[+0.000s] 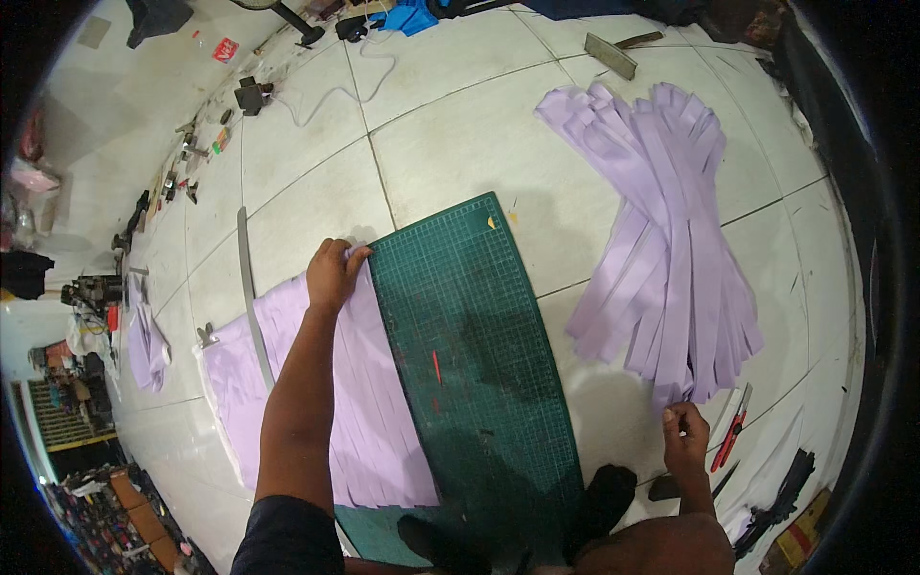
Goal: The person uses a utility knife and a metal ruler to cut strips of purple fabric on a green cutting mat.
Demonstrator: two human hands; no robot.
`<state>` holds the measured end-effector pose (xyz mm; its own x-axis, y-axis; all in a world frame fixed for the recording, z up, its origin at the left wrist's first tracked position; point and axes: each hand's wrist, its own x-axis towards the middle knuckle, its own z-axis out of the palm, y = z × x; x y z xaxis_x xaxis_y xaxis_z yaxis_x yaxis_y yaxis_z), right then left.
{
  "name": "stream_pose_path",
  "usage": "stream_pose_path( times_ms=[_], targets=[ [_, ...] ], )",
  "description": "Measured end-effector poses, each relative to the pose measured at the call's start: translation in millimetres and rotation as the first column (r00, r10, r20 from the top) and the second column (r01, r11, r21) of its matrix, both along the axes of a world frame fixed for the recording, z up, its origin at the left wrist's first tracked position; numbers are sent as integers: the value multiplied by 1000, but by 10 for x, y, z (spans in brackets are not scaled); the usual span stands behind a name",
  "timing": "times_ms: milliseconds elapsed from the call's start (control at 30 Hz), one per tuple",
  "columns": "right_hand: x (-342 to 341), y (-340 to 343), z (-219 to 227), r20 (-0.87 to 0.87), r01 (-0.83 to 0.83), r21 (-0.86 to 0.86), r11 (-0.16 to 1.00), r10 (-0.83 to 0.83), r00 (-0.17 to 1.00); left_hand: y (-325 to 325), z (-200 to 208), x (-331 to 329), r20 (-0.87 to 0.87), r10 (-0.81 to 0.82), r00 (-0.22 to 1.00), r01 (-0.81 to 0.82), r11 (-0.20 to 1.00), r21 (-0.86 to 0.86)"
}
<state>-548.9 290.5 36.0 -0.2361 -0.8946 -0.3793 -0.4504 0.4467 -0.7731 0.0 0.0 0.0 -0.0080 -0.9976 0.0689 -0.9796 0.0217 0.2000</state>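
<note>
Lilac fabric [364,412], cut into long strips, lies partly over the left side of a green cutting mat [517,355]. My left hand [333,273] reaches to its far edge, fingers closed on the fabric's corner beside the mat. A long metal ruler [249,287] lies across the fabric, left of that arm. Over on the right, loose lilac fabric strips [680,240] are piled in a crossed, fanned bundle on the tiles. My right hand [685,436] pinches the near end of one strip; the fingertips partly hide what they grip.
A red utility knife [731,436] lies right of my right hand. A tool with a flat block head [613,57] rests beyond the bundle. Clips and small items [182,163] line the far-left wall. My dark-covered feet [606,489] stand at the mat's near end.
</note>
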Motion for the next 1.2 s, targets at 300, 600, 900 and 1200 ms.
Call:
stream_pose_path(
  times_ms=[300,600,900,1200],
  targets=[
    [474,-368,67,50,-296,-200,934,311,949,305,1048,-760,-162,-325,932,306,943,-133],
    [349,-746,125,44,-258,-214,942,273,961,264,2082,-2369,-316,-687,654,605,726,-327],
    [-393,-127,-271,38,227,-496,838,-240,970,-585,2147,-4049,-218,-776,591,672,624,-399],
    [-878,220,-793,-27,376,-557,740,-468,883,-1642,1551,-5348,-52,-820,570,763,552,-335]
  ],
)
